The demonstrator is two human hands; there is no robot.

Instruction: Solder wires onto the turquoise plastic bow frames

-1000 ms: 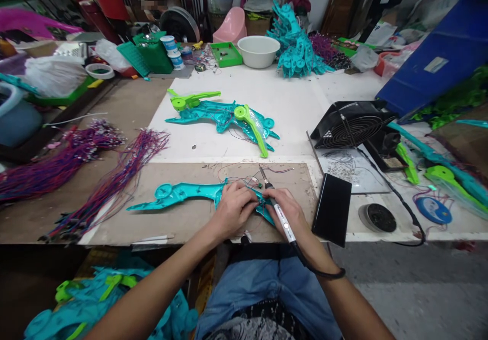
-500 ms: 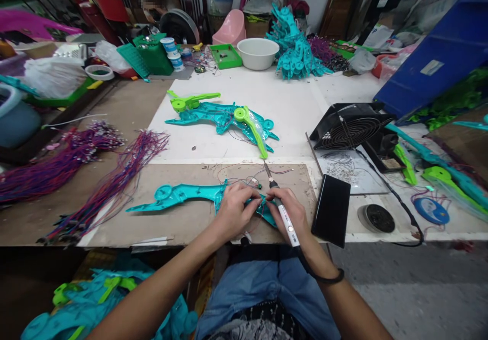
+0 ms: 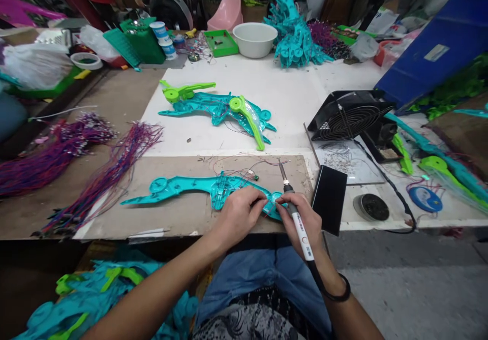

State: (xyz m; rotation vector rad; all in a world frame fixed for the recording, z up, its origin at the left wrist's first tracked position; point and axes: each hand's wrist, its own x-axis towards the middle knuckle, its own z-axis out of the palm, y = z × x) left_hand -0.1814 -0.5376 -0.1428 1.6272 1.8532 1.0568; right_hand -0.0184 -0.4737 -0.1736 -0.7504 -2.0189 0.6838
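A long teal plastic shell lies on the brown board in front of me, with thin red and blue wires and a small green circuit board along its far edge. My left hand is over the shell's right half, thumb and fingertips pinched; whatever is between them is too small to name. A soldering iron with a white and black handle rests in my right hand, its metal tip pointing away from me. The right thumb and fingertips are close to the round end of the shell.
Farther back lies a teal and lime-green assembly. Bundles of red and blue wires lie left. To the right are a black fan, a phone, a round tin and a blue bin. A white basin stands behind.
My right hand has shifted slightly right with the soldering iron, whose tip has swung away from the lime-green part. The hands are a little farther apart, uncovering more of the shell.
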